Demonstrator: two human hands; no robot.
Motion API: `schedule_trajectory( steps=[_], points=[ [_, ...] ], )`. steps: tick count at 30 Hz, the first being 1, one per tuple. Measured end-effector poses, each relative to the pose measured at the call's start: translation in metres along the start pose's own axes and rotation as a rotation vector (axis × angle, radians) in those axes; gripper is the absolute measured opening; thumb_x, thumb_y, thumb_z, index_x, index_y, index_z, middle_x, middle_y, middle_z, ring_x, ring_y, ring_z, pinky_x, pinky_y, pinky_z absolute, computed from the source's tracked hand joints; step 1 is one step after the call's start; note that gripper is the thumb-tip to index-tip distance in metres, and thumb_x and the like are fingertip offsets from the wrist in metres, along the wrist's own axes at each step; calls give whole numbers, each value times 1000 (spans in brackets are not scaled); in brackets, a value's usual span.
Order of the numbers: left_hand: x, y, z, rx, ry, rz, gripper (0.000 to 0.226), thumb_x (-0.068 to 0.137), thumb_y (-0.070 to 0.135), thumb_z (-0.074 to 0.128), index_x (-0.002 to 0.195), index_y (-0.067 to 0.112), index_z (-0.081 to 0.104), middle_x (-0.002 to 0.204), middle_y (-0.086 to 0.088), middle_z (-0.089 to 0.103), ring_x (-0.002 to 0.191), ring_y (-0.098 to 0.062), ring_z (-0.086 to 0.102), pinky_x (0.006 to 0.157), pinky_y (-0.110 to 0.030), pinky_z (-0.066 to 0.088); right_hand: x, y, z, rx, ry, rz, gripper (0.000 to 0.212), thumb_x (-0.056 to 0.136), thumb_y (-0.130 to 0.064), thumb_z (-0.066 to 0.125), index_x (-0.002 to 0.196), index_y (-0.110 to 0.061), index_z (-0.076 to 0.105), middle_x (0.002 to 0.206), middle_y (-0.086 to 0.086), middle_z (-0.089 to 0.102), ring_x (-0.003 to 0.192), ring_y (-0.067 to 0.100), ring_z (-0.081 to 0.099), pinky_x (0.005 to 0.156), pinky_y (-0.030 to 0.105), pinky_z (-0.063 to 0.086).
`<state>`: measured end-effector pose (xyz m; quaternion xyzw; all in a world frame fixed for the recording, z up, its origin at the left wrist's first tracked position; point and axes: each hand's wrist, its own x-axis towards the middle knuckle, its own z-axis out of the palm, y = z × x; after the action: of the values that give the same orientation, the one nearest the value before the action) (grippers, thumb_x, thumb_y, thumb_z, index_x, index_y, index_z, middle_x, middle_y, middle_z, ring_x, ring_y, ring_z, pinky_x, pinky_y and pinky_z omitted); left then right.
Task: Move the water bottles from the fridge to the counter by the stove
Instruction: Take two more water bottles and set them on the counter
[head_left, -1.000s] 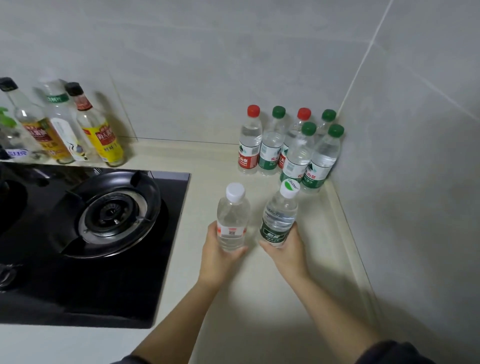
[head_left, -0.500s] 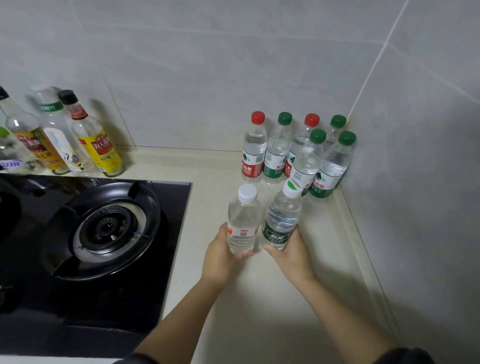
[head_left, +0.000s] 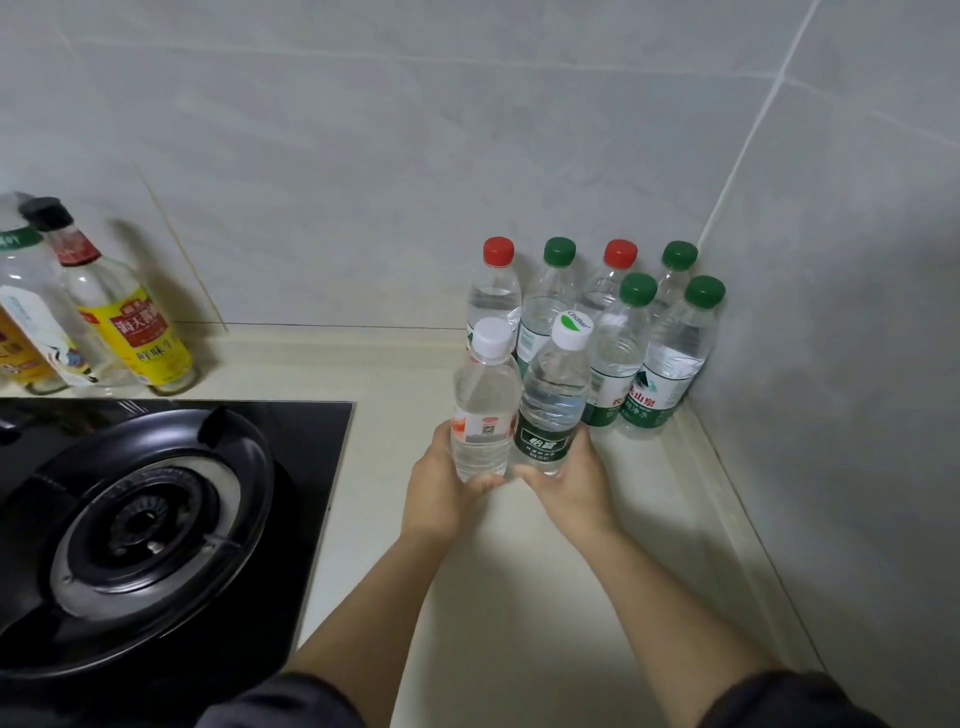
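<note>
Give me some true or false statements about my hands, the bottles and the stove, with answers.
1. The left hand grips the orange-labelled bottle, the right hand the green-labelled bottle. True.
2. Both held bottles have green caps. False: both caps are white.
3. Six corner bottles stand upright. True.
4. All corner bottles have red caps. False: two red, four green.
5. The stove lies right of the hands. False: it lies left.

Dim, even indoor light; soft shadows right of sauce bottles (head_left: 130, 322); left edge motion-blurred; wide-angle bending at edges.
</note>
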<state>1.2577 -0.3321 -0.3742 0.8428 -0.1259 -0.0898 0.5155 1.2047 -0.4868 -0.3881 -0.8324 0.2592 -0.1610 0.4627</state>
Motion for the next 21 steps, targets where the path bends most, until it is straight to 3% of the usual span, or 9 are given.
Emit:
schedule_trajectory(
  steps=[4, 9, 13, 21],
  points=[
    [-1, 0, -3, 86, -31, 6, 65, 72, 34, 84, 126, 23, 50, 107, 14, 62, 95, -7, 58, 77, -19, 41, -3, -4, -6, -83, -27, 20, 61, 64, -26, 88, 115, -16, 56, 115, 4, 64, 110, 22, 59, 87, 31, 47],
    [8, 1, -10, 582, 27, 90, 57, 76, 51, 74, 117, 18, 55, 109, 0, 56, 107, -21, 52, 88, -30, 42, -5, -12, -13, -426, -16, 47, 62, 73, -52, 78, 113, -10, 56, 113, 8, 63, 104, 31, 62, 76, 36, 48],
    [22, 6, -2, 493, 16, 34, 55, 76, 44, 77, 119, 18, 54, 106, 0, 52, 99, -22, 57, 85, -32, 46, 10, -18, -13, -519, -26, 96, 58, 81, -55, 71, 111, -10, 52, 108, 10, 70, 102, 31, 65, 70, 34, 46],
    [58, 12, 15, 350, 9, -25, 53, 80, 33, 76, 124, 17, 53, 118, -3, 57, 105, -22, 58, 82, -28, 44, 34, -26, -15, -797, -47, 51, 60, 86, -66, 55, 111, -11, 53, 107, 7, 70, 101, 28, 66, 66, 31, 39]
  ],
)
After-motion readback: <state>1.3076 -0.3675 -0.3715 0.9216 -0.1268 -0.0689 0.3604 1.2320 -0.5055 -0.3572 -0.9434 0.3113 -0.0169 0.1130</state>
